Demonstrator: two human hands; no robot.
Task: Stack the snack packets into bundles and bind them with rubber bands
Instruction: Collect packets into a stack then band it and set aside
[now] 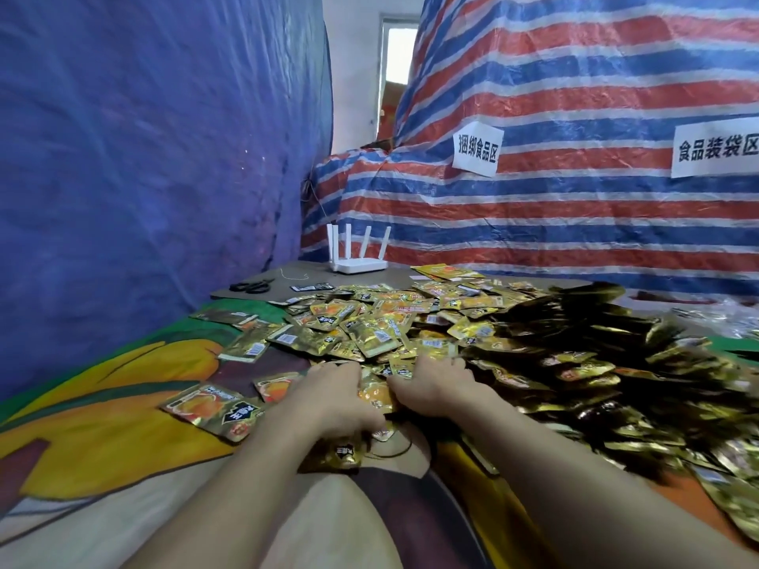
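Observation:
A big heap of gold snack packets (394, 318) with orange and black print covers the middle and right of the surface. My left hand (332, 398) and my right hand (431, 388) lie side by side at the heap's near edge, fingers curled down into a small stack of packets (376, 394) held between them. More packets (343, 455) lie under my left wrist. A thin dark rubber band (396, 447) lies on the cloth just behind my hands. One larger packet (213, 410) sits apart to the left.
Black scissors (251, 286) and a white router (358, 262) sit on the far board. A blue tarp wall stands on the left, a striped tarp with paper signs (476, 149) on the right. A colourful printed cloth (123, 425) covers the near left.

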